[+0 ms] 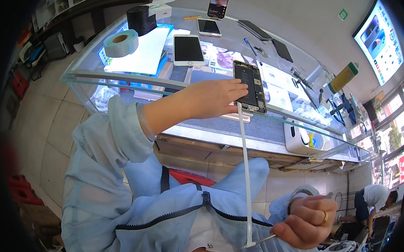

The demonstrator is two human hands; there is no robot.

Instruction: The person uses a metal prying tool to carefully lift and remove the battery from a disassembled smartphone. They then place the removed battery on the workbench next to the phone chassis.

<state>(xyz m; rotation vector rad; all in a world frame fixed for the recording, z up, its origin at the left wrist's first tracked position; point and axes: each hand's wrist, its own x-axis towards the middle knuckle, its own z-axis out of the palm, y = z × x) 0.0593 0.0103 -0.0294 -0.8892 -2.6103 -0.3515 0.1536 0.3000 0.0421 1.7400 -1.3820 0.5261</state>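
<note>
While the left hand [212, 99] lies flat with fingers spread, pressing the opened phone [250, 86] down near the front edge of the glass table [123, 79], the right hand [305, 220] is down by the lap, its grip closed around thin tweezers [264, 240] that pinch the end of a long white adhesive strip [244, 173]. The strip runs taut from the phone's lower end, over the table's front edge, down to the tweezers.

From the head view, that strip looks thin, stretchy and likely to snap if pulled sharply or dragged across the glass edge; a slow, low pull seems kindest. The phone is light and stiff but open, with battery and boards bare, so it is best held by its frame or flat on the battery, as now.

The room is tight on the table: a white phone [188, 49] sits toward the middle, a tape roll [121, 42] and a black roll [141, 19] toward the far left corner, and small tools [303, 81] to the right. Below the front edge there is open room over the lap.
</note>
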